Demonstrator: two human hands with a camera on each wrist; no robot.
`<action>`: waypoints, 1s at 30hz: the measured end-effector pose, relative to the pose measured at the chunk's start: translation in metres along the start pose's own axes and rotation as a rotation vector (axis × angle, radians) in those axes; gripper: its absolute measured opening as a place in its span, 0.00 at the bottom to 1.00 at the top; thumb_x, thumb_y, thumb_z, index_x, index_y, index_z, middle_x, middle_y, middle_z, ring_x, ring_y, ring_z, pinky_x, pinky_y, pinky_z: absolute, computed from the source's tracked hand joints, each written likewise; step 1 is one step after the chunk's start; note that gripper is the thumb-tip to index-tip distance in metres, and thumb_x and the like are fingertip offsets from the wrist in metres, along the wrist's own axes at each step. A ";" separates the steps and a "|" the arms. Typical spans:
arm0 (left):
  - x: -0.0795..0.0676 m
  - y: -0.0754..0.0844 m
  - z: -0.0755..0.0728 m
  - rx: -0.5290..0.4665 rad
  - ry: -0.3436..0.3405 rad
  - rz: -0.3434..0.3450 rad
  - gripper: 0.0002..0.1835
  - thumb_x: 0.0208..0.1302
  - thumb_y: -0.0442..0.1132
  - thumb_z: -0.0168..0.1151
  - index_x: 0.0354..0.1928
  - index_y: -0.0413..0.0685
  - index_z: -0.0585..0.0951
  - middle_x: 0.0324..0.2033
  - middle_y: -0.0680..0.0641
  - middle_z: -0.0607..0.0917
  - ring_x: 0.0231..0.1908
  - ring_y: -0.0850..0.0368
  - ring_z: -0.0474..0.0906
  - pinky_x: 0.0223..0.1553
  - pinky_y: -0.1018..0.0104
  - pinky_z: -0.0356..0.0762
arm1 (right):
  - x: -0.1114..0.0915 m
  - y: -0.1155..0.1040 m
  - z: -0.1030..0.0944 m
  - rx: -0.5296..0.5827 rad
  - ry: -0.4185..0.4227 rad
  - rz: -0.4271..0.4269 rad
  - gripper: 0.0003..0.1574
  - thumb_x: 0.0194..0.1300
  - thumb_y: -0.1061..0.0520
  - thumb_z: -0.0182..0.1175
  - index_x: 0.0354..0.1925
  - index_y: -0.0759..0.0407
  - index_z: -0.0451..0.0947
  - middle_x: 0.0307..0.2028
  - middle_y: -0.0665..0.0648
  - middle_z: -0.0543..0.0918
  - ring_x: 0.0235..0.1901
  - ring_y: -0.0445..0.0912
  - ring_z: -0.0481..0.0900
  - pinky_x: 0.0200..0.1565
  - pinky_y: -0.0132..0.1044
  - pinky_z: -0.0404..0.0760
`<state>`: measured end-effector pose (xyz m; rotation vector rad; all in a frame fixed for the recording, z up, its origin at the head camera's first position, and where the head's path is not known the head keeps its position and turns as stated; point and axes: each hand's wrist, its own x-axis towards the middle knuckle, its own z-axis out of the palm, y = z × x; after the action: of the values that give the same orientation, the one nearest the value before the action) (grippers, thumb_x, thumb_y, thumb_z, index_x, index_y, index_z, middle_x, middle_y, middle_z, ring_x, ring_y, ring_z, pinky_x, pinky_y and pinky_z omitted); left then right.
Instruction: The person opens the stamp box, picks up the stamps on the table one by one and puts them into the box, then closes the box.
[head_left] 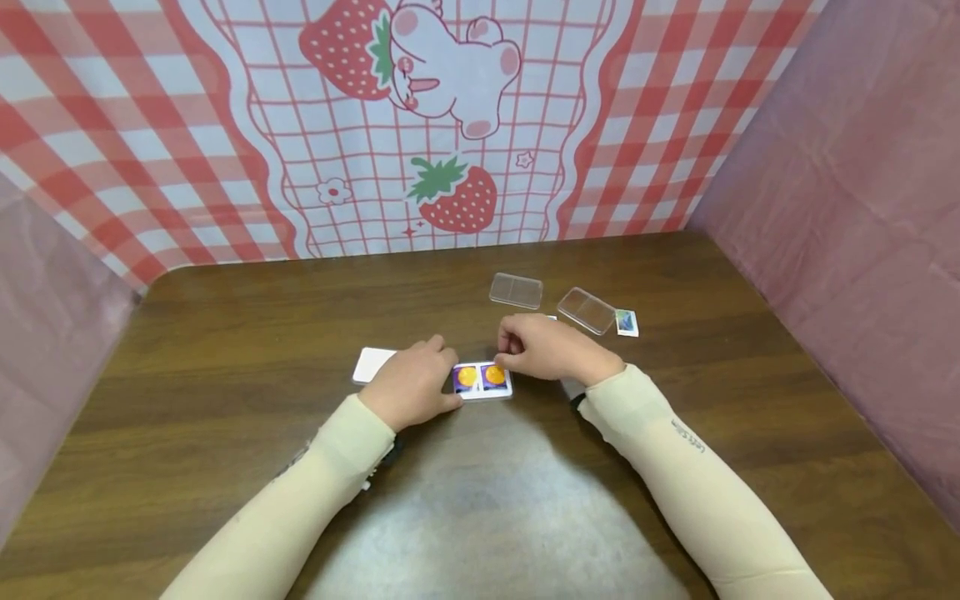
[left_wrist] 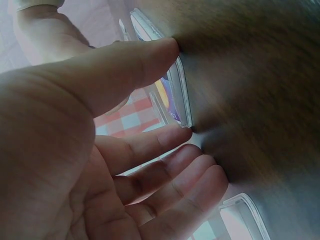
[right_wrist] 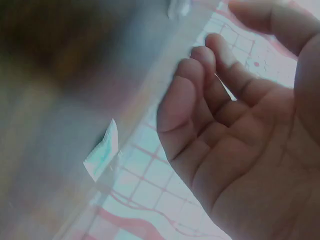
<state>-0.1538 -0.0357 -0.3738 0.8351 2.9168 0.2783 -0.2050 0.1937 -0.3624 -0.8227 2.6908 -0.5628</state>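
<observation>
A slim clear plastic case [head_left: 482, 396] lies flat before me, holding two small pictures [head_left: 467, 379] of an orange disc on purple. My left hand [head_left: 411, 382] grips its left end, thumb at the near edge and index fingertip at a corner. In the left wrist view, the left thumb [left_wrist: 160, 57] covers part of the case edge. At the case's upper right is my right hand [head_left: 555, 346], its thumb tip right at the right-hand picture. The right wrist view shows loosely curled right fingers [right_wrist: 182, 95] with nothing visible between thumb and fingers.
A white rectangular piece [head_left: 373, 364] lies just left of my left hand. Farther back are a clear plastic case half [head_left: 516, 290] and another clear piece [head_left: 587, 311], with a small stamp-like picture [head_left: 627, 322] beside it. Cloth walls [head_left: 840, 167] enclose the wooden table [head_left: 247, 333].
</observation>
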 end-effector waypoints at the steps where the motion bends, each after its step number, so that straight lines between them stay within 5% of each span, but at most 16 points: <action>1: 0.000 0.000 0.000 -0.002 0.001 0.001 0.28 0.59 0.54 0.77 0.51 0.40 0.83 0.41 0.43 0.80 0.38 0.48 0.80 0.44 0.52 0.82 | -0.001 0.000 -0.001 -0.020 -0.001 -0.009 0.12 0.67 0.49 0.69 0.41 0.54 0.78 0.34 0.51 0.78 0.33 0.44 0.74 0.39 0.40 0.75; 9: 0.000 -0.001 0.001 0.002 0.029 0.012 0.26 0.58 0.54 0.78 0.48 0.41 0.83 0.40 0.44 0.80 0.38 0.48 0.81 0.43 0.51 0.82 | -0.003 -0.003 0.002 -0.075 -0.128 -0.110 0.36 0.57 0.46 0.76 0.57 0.61 0.76 0.49 0.56 0.78 0.46 0.47 0.75 0.50 0.42 0.77; 30: 0.000 -0.001 0.000 -0.004 0.025 0.017 0.26 0.58 0.54 0.77 0.48 0.40 0.83 0.39 0.45 0.79 0.36 0.49 0.79 0.41 0.51 0.82 | -0.002 -0.008 0.009 -0.129 -0.135 -0.075 0.30 0.57 0.47 0.78 0.52 0.57 0.78 0.46 0.52 0.75 0.44 0.45 0.73 0.48 0.39 0.78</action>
<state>-0.1543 -0.0360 -0.3739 0.8621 2.9327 0.2985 -0.1963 0.1863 -0.3667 -0.9632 2.6031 -0.3387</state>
